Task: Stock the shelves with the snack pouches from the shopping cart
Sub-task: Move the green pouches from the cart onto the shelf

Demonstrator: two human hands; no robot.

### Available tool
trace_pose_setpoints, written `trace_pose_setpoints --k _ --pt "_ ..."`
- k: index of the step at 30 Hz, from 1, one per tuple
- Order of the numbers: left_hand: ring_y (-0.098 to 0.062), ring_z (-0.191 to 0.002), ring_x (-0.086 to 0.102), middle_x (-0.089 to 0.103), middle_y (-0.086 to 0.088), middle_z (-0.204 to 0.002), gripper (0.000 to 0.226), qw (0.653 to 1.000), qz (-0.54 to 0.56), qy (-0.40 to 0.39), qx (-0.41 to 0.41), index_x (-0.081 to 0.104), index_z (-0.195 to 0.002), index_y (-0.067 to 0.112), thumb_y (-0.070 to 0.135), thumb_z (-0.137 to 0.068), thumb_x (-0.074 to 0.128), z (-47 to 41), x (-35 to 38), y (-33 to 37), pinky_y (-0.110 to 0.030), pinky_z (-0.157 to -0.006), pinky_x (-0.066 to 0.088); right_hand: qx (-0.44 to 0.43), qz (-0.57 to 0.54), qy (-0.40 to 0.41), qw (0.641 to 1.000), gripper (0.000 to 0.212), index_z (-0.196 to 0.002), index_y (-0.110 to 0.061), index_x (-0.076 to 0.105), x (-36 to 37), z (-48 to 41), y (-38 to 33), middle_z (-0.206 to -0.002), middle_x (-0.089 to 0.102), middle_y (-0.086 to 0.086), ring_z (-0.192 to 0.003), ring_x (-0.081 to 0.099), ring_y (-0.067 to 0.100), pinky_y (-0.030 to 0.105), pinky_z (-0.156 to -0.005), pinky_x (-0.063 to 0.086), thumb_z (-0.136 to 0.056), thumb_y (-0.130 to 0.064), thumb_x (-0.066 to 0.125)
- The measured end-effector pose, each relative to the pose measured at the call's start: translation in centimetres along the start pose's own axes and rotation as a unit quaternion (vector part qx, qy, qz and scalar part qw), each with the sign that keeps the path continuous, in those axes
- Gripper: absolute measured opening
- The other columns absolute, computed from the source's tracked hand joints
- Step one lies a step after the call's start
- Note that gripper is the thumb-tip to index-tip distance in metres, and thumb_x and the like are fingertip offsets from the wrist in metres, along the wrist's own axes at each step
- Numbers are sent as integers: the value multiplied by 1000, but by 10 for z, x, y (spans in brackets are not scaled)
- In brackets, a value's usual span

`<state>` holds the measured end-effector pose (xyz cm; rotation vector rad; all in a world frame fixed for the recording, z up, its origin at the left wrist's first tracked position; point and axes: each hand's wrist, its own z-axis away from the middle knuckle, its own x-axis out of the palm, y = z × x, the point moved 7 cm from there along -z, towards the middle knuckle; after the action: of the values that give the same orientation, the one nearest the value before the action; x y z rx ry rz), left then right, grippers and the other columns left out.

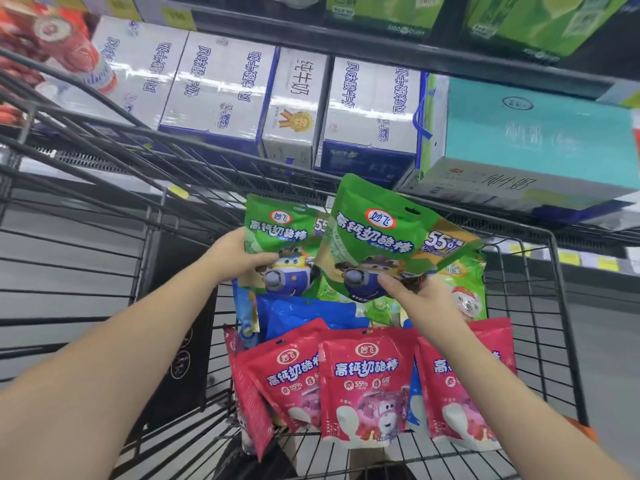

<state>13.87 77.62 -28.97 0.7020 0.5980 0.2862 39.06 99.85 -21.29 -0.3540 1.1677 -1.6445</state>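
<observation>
Both my forearms reach out over the shopping cart point(568, 327), and each hand has hold of a green snack pouch lifted above the load. My left hand point(239, 258) grips the left green pouch point(277, 230) by its left edge, thumb across the front and fingers hidden behind. My right hand point(415, 292) pinches the right green pouch point(381, 237) at its bottom edge, thumb on the printed face. This pouch tilts to the right and overlaps the right side of the other one.

Under them, more pouches fill the right part of the cart. Red pouches point(367, 379) stand in a row at the near end, faces toward me. A blue pouch point(304, 313) lies just beyond them, and more green pouches point(460, 271) lie past my right wrist on the far right.

Beyond the far rim of the cart is a shelf point(346, 43). White milk cartons point(221, 84) with blue trim stand side by side below it, with a teal box point(533, 140) to their right. Green boxes point(519, 19) sit on the level above, and red packs point(59, 39) show at the far left, too blurred to read.
</observation>
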Motion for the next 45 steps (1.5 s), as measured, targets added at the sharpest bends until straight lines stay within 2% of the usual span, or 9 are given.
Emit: trace_pose_setpoints --k 5,9,14,20,28,34,37,41,45 --pt "-13 -92 75 76 7 -103 32 996 90 13 17 62 -109 30 35 -83 80 36 -2 6 -44 -78 62 -3 -52 10 999 24 -116 -19 70 -7 7 -16 -102 75 -21 -90 67 -13 3 -72 47 -95 -29 70" --pt "-17 -81 75 77 -2 -100 20 969 230 82 38 68 -108 16 11 -90 74 77 -16 35 -30 -60 61 -3 -68 24 997 23 -116 -17 70 -22 19 -37 -100 75 -20 -93 68 -11 3 -74 48 -96 -26 69" --pt "-24 -92 71 78 -4 -105 37 927 358 101 41 75 -104 21 38 -73 85 111 -32 71 -38 -79 60 -10 -117 24 993 18 -108 -25 73 -40 51 -72 -106 78 -14 -101 71 0 31 -94 52 -90 -30 72" --pt "-32 -100 67 73 -16 -113 66 917 394 10 54 69 -112 11 57 -67 85 136 -29 127 -56 -96 50 -19 -252 30 967 99 -122 -5 69 -70 98 -93 -119 74 15 -106 73 27 37 -88 61 -45 -62 96" --pt "-18 -90 66 74 -8 -102 36 932 298 -165 125 70 -108 10 24 -76 80 192 24 213 -35 -85 49 -54 -362 103 925 30 -86 -20 83 -136 177 -95 -94 79 6 -80 76 17 25 -64 60 -60 -34 87" --pt "-14 -76 67 73 -6 -83 73 936 230 -186 191 67 -97 5 37 -40 98 260 76 275 -22 -70 52 -92 -323 137 932 76 -97 -21 82 -209 244 -80 -105 79 8 -92 75 19 30 -76 61 -36 -64 97" --pt "-16 -70 57 65 -5 -78 51 939 222 -179 194 71 -88 12 36 -50 94 284 116 291 -19 -61 44 -111 -305 156 933 87 -114 -13 74 -253 281 -62 -115 76 9 -106 73 23 34 -89 59 -46 -64 94" --pt "-20 -87 56 66 -8 -92 58 943 199 -160 212 67 -101 4 40 -62 92 320 177 311 -33 -79 40 -116 -297 157 935 40 -123 -14 66 -304 330 -33 -117 76 4 -109 72 21 32 -92 59 -86 -28 75" --pt "-26 -102 71 75 -11 -112 64 944 195 -155 217 64 -124 10 31 -69 89 347 221 333 -34 -87 54 -111 -275 176 939 30 -123 -14 67 -344 372 -4 -115 77 1 -108 73 18 28 -86 59 -94 -18 67"
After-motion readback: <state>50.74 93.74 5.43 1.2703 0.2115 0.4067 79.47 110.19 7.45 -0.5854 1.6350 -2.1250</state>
